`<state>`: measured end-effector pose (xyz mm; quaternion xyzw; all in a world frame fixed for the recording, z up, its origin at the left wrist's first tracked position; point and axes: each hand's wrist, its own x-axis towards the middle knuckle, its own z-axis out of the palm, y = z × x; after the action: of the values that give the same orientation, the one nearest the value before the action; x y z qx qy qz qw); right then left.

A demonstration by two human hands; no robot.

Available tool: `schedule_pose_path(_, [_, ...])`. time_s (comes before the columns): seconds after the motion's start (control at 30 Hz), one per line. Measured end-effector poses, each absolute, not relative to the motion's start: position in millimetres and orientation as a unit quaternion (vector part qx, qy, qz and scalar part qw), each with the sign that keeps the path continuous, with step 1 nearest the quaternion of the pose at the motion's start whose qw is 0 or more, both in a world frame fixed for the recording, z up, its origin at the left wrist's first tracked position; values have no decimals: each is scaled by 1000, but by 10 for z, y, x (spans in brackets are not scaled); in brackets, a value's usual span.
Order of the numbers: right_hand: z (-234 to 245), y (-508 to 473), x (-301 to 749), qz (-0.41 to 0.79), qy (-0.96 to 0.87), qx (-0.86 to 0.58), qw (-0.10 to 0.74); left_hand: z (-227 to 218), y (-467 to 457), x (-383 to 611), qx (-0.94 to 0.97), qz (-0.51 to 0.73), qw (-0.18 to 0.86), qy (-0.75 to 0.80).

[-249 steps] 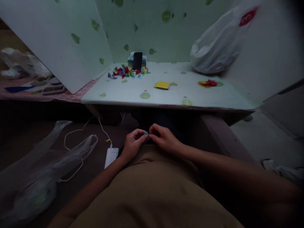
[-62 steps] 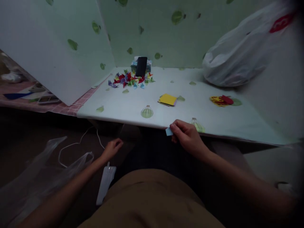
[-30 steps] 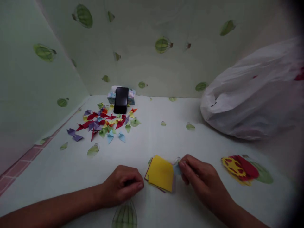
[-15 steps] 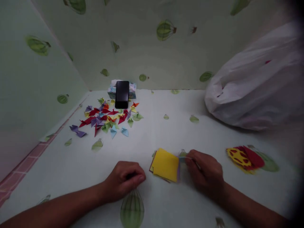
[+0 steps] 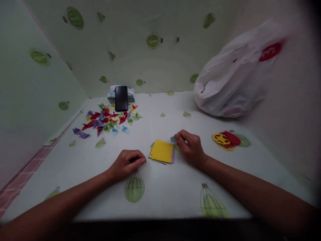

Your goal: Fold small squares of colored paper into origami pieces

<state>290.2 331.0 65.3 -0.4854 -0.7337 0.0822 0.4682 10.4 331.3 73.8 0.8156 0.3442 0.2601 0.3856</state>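
My right hand [image 5: 190, 147] is closed, its thumb and fingers pinching a small light blue piece of paper [image 5: 173, 139]. It sits just right of a stack of square papers [image 5: 162, 151] with a yellow sheet on top and purple and dark edges showing beneath. Left of the stack, my left hand [image 5: 129, 164] rests on the table with its fingers curled and the thumb against them; nothing shows in it. Farther off at the left lies a loose pile of small folded paper pieces [image 5: 107, 122] in red, purple, green, yellow, orange and blue.
A black phone [image 5: 121, 98] leans upright against a tissue box [image 5: 131, 95] behind the folded pieces. At the right lie red and yellow cut-out shapes [image 5: 227, 139]. A large white plastic bag [image 5: 230, 83] stands at the back right. The balloon-print table cover [image 5: 163, 194] ends at the near edge.
The view has shifted, so the things appear smaller and further left, and the table's near edge shows. My right hand has moved slightly nearer the stack, the blue paper still in it.
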Motion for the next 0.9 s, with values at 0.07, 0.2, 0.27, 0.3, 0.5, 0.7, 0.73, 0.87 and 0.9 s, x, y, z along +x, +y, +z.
schedule_pose_path(0.07, [633, 3323, 2893, 93, -735, -480, 470, 742, 3304, 114, 822, 259, 375, 340])
schedule_pose_path(0.2, [576, 3343, 2866, 75, -739, -479, 467, 763, 3270, 141, 833, 257, 363, 331])
schedule_pose_path(0.27, [556, 3352, 2853, 58, -743, -487, 455, 765, 3250, 152, 836, 259, 351, 332])
schedule_pose_path(0.3, [552, 3356, 2848, 53, -749, -487, 445, 761, 3242, 156, 840, 258, 342, 333])
schedule_pose_path(0.5, [671, 3282, 2820, 66, -748, -517, 411, 711, 3197, 188, 844, 317, 237, 361])
schedule_pose_path(0.7, [976, 2727, 2652, 221, -715, -481, 456, 857, 2780, 425, 727, 434, 312, 430])
schedule_pose_path(0.73, [1035, 2601, 2610, 240, -721, -464, 456, 905, 2665, 479, 707, 447, 352, 421])
schedule_pose_path(0.87, [1270, 2116, 2456, 304, -738, -402, 448, 1110, 2181, 630, 673, 422, 494, 354])
schedule_pose_path(0.9, [1315, 2010, 2426, 319, -743, -388, 443, 1153, 2067, 646, 680, 413, 504, 336])
